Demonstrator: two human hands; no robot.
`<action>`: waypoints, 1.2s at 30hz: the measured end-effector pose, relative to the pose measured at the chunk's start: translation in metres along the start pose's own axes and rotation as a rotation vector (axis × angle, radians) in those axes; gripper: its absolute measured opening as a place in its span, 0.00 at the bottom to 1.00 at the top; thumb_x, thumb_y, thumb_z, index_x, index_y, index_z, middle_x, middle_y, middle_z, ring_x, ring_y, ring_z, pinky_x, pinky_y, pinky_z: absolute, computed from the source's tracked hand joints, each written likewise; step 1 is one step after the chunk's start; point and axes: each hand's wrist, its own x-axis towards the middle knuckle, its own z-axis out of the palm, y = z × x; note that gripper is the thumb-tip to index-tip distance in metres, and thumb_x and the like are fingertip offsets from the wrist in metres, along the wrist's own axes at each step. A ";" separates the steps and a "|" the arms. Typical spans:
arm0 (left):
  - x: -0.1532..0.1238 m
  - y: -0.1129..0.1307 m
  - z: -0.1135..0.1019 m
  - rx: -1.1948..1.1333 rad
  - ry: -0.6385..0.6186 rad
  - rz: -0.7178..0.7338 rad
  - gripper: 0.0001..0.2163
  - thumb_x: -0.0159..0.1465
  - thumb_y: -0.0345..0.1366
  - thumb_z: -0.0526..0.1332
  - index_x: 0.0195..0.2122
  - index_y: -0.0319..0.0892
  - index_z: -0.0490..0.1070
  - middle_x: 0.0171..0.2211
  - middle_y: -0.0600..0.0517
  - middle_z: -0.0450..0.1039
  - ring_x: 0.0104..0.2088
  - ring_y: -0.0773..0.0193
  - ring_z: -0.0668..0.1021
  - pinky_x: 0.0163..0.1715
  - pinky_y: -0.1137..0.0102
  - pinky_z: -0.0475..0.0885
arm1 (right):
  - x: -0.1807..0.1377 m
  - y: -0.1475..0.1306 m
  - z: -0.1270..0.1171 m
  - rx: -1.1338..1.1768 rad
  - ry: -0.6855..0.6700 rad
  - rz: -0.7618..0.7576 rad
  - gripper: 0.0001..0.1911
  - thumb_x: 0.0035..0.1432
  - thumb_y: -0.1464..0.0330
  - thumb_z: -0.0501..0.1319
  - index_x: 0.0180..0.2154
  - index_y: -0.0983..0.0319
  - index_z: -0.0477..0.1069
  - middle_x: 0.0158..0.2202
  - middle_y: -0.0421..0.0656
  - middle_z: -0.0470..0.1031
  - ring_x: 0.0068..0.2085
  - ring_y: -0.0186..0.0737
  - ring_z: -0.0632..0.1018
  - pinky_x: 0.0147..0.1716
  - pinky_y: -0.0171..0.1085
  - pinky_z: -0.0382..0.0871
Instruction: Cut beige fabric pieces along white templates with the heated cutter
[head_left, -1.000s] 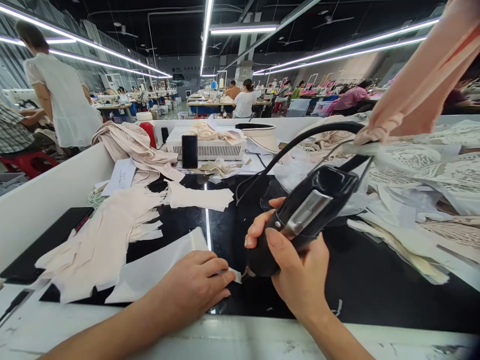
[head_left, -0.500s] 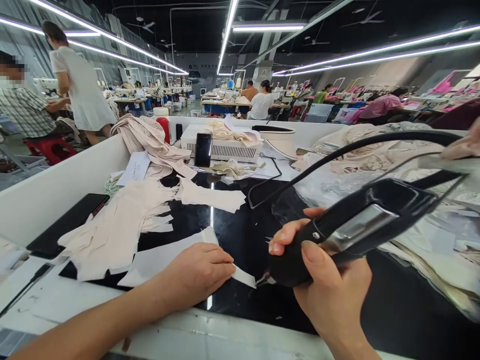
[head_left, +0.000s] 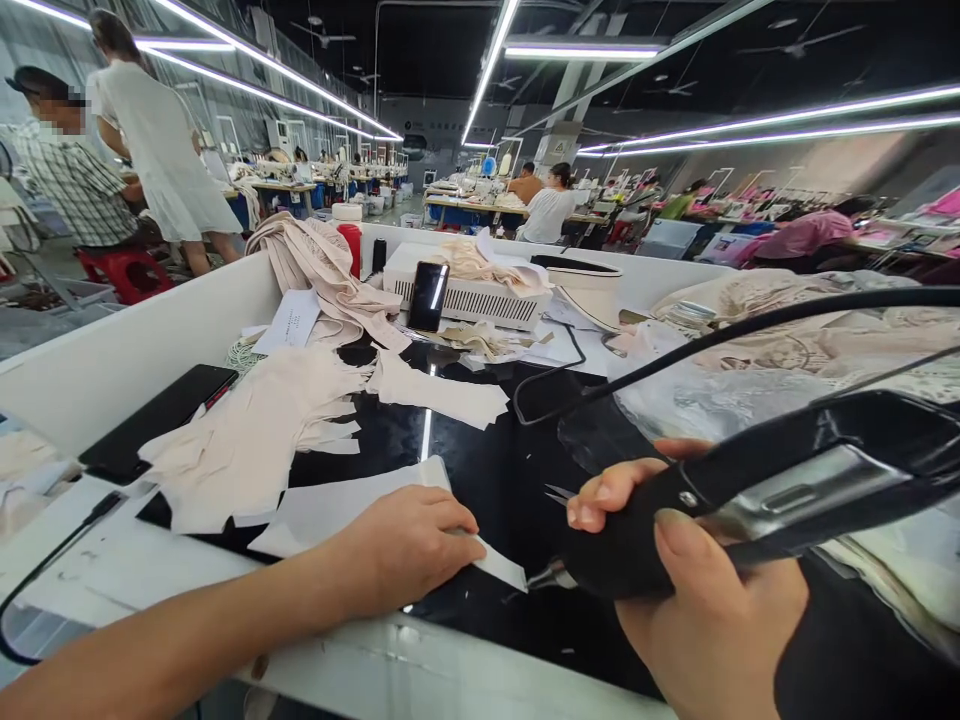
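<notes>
My left hand is closed on a pale piece of fabric, fingers pressed together near the dark work surface. A narrow white strip of it sticks out past my fingertips to the right. In my right hand is a bulky black corded hand tool, held tilted, its metal tip at the strip's end. Whether the tip touches the strip, I cannot tell. Two thin metal points, like those of tweezers or snips, poke out by my right fingers; the rest of them is hidden.
Stacked pale cut pieces lie left, near a dark flat device. A phone leans on a white vented box. The tool's black cable arches across the right, before heaped fabric. Co-workers sit and stand beyond.
The view has shifted, so most things sit farther right. The tool still points at the strip's end. A blurred hand by the cable at the right edge is out of view now.
</notes>
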 end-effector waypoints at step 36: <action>0.007 0.005 0.005 0.007 -0.032 0.023 0.09 0.80 0.23 0.67 0.51 0.44 0.86 0.52 0.48 0.89 0.51 0.59 0.89 0.57 0.66 0.84 | 0.003 0.021 0.023 0.033 0.027 -0.045 0.19 0.61 0.58 0.85 0.49 0.52 0.83 0.29 0.33 0.81 0.24 0.42 0.82 0.25 0.40 0.81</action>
